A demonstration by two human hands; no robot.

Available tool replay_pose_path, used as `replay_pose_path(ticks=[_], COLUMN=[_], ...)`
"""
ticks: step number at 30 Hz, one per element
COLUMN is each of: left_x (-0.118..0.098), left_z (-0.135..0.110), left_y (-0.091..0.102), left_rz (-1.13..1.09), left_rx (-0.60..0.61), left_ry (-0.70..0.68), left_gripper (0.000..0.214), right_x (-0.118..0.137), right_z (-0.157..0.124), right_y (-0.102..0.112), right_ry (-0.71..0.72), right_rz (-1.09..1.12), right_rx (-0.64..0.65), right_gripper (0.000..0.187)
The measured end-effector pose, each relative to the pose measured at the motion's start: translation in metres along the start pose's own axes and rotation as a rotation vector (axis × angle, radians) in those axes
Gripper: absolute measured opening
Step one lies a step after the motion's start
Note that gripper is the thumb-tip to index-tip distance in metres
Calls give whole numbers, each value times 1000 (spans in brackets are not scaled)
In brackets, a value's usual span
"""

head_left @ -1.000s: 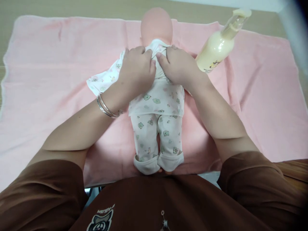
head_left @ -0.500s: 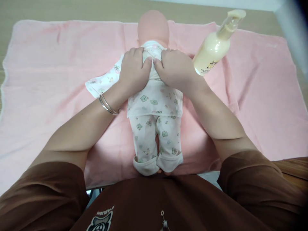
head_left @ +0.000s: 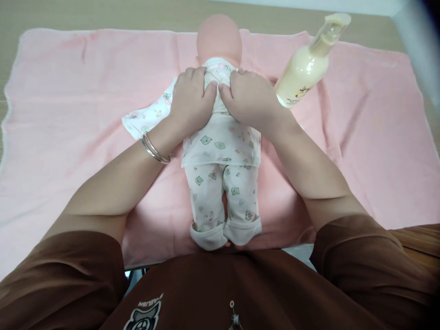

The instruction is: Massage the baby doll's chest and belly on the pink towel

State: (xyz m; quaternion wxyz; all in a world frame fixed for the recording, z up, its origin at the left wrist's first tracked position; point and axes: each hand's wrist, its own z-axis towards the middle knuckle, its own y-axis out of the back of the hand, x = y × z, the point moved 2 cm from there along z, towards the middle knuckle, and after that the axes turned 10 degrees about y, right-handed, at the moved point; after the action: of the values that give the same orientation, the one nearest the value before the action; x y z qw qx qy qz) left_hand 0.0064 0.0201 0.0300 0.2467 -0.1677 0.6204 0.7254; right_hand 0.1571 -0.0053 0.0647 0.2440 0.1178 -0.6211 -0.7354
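A baby doll lies face down, its bare head pointing away from me. It wears a white top and trousers printed with small animals. My left hand grips its upper back at the left shoulder, fingers curved over and thumb near the spine. On the opposite shoulder my right hand does the same, its thumb close to the left one. The fingertips of both hands are hidden. One sleeve stretches out to the left; the right arm is hidden. Turned-up trouser cuffs cover most of the feet.
A pink blanket is spread under the doll, with folds on both sides. To the right of my right hand stands a pale yellow pump bottle with a clear cap. Brown wood shows at the lower right.
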Motion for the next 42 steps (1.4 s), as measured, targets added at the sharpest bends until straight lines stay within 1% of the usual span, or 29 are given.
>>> replay_pose_path(ticks=[3,6,10,13,17,20,23,25,28,31,34,37,40,42], left_x=[0,-4,-14,-17,-10,-3,1,2,3,4,4,4,4,5], left_z=[0,-4,-14,-18,-11,-3,1,2,2,3,4,6,8,7], left_y=[1,4,12,15,11,5,0,-1,-2,-3,-6,-8,-10,-9], left_rz=[16,22,-2,-15,-11,28,2,-31,-62,-71,-57,-25,23,57], left_rx=[7,-15,0,-9,-52,-29,-14,-16,-18,-32,-58,-90,-114,-136], left_ry=[-11,-57,-139,-168,-116,-44,-3,21,56,81,87,72,79,95], left_gripper=[50,44,34,31,30,38,47,50,50,45,41,36,23,14], right_x=[0,-2,-9,-12,-10,-8,-7,-5,-4,-5,-9,-12,-11,-11], right_z=[1,3,7,8,7,7,9,10,10,10,11,13,14,14], right_y=[0,-1,-1,0,-4,-11,-17,-19,-18,-17,-19,-22,-23,-24], right_ry=[-9,13,49,35,-14,-80,-165,-212,-239,-237,-229,-249,-264,-257], right_rz=[-37,-30,113,160,157,135,40,-21,-37,-19,22,33,29,52], right_rx=[12,20,1,-9,-19,-40,-56,-56,-49,-48,-58,-47,-42,-54], right_gripper=[47,47,57,57,52,54,56,54,48,47,50,46,41,43])
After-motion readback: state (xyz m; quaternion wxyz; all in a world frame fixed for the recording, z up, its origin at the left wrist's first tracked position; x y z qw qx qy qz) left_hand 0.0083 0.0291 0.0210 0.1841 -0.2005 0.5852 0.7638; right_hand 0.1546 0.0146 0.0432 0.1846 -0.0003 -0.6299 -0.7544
